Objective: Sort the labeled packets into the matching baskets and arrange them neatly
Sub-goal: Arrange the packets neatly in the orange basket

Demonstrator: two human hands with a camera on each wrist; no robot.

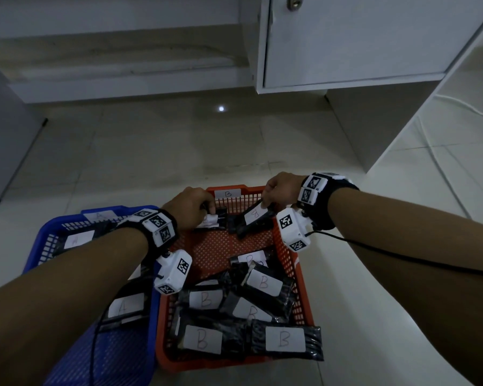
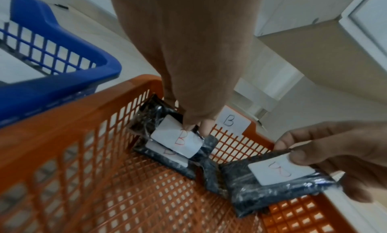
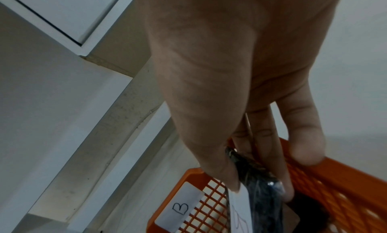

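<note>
Loose B packets [image 1: 202, 339] crowd the near end of my orange B basket [image 1: 297, 270]; sorting looks finished, arranging is underway. My left hand [image 1: 190, 206] pinches a stacked B packet [image 2: 178, 137] at the far wall, my right hand [image 1: 279, 188] grips another B packet [image 1: 255, 217], to be laid flat beside it.

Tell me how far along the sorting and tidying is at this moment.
Sorting looks done where visible: readable B packets lie in the orange basket, A packets in the blue basket. In hand: the left hand presses a B packet at the far end; the right hand pinches another. Left: the jumbled near pile.
</note>
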